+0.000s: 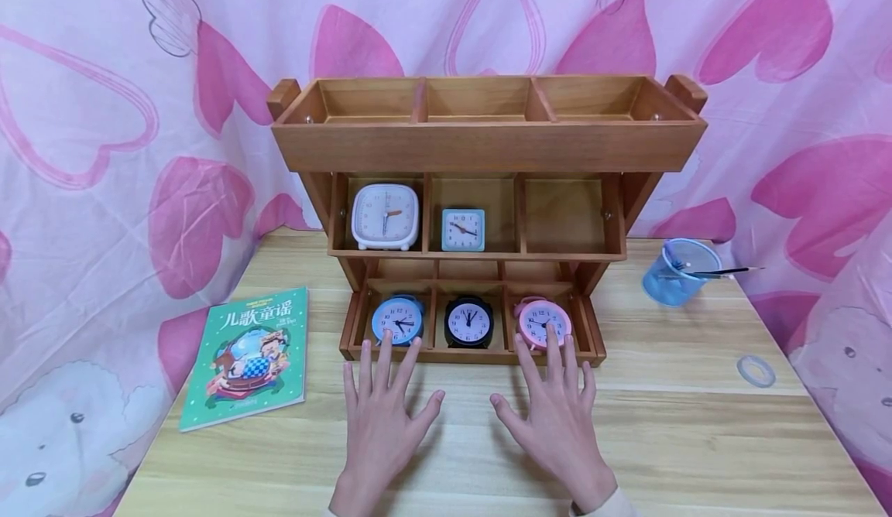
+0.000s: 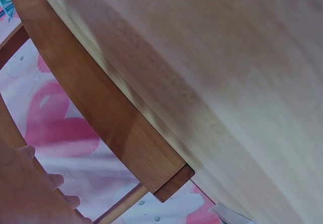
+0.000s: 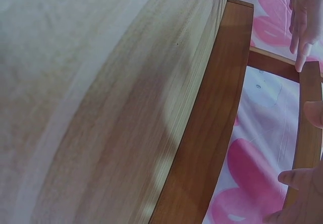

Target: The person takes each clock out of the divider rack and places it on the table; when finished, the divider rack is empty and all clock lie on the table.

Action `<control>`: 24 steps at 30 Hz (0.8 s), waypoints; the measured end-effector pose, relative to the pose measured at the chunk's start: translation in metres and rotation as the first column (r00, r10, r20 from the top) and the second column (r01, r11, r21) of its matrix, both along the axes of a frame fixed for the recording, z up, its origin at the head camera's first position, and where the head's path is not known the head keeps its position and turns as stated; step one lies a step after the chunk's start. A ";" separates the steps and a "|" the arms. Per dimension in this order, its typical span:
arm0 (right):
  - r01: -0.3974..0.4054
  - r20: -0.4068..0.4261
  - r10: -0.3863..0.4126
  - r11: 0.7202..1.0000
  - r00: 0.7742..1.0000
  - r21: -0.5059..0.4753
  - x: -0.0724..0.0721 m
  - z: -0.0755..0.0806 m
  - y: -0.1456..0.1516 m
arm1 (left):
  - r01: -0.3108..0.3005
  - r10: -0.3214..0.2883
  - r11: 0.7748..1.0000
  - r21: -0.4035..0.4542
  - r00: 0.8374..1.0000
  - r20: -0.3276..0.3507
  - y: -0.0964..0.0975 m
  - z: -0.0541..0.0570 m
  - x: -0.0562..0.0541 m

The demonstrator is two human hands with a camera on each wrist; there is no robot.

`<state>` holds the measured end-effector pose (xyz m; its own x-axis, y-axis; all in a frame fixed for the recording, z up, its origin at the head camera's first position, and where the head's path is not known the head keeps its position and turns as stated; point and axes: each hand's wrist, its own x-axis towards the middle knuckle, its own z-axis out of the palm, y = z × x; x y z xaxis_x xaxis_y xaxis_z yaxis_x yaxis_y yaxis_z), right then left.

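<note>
Both hands are spread with straight fingers before a three-tier wooden shelf. My left hand is nearest the blue round alarm clock in the bottom tier. Near the pink alarm clock is my right hand, one fingertip overlapping it in the head view. Whether either hand touches anything I cannot tell. Between those clocks stands a black alarm clock. The middle tier holds a white clock and a small teal square clock. Fingers show in the left wrist view, and fingers in the right.
On the left of the wooden table lies a green children's book. A blue mesh pen cup with a pencil stands at the right, and a translucent ring lies in front of it. Pink heart-patterned cloth hangs behind.
</note>
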<state>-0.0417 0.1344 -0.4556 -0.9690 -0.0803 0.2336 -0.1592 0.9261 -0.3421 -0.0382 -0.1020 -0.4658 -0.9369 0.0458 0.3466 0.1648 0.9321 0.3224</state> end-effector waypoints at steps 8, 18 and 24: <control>0.003 0.003 -0.003 1.000 1.000 -0.005 0.000 -0.001 0.000 | -0.002 0.002 1.000 0.009 1.000 0.014 -0.001 0.000 0.000; 0.008 0.022 -0.008 1.000 1.000 -0.019 -0.001 -0.001 0.001 | -0.006 0.005 1.000 0.020 0.999 0.041 -0.003 -0.001 -0.002; 0.011 0.059 -0.009 0.999 0.998 -0.037 -0.003 0.001 0.004 | -0.012 0.011 1.000 0.018 0.999 0.052 -0.005 0.000 -0.006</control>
